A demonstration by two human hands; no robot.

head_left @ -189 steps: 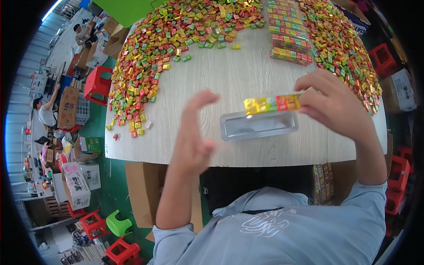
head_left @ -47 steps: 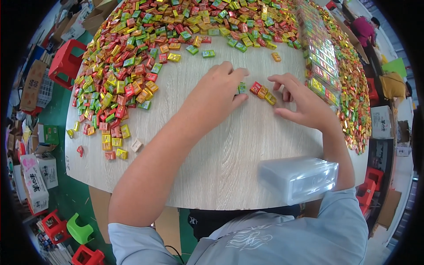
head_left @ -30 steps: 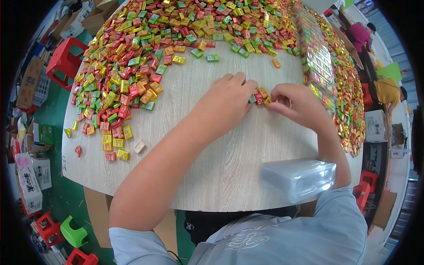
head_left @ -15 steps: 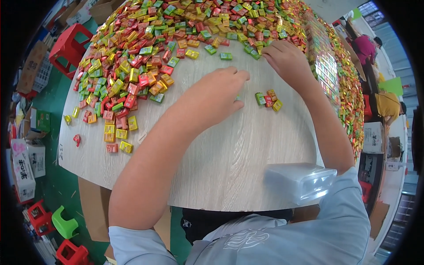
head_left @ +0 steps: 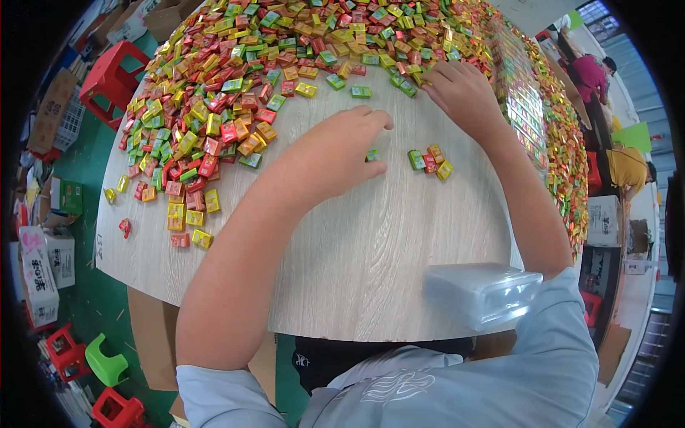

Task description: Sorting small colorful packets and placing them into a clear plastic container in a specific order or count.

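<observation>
My feed's top edge crops the block heap (head_left: pixel 235 85). The left hand (head_left: pixel 342 148), fingers parted from thumb, half hides a green block (head_left: pixel 372 155). Rightward sit four clustered blocks (head_left: pixel 429 164). The right hand (head_left: pixel 460 91) curls at the heap's edge, fingertips obscured; I can't tell if they're gripping.

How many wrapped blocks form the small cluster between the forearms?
4: left, green wrapped block; beside it, red wrapped block; top, orange wrapped block; lower right, yellow wrapped block. None looks hidden.
</observation>
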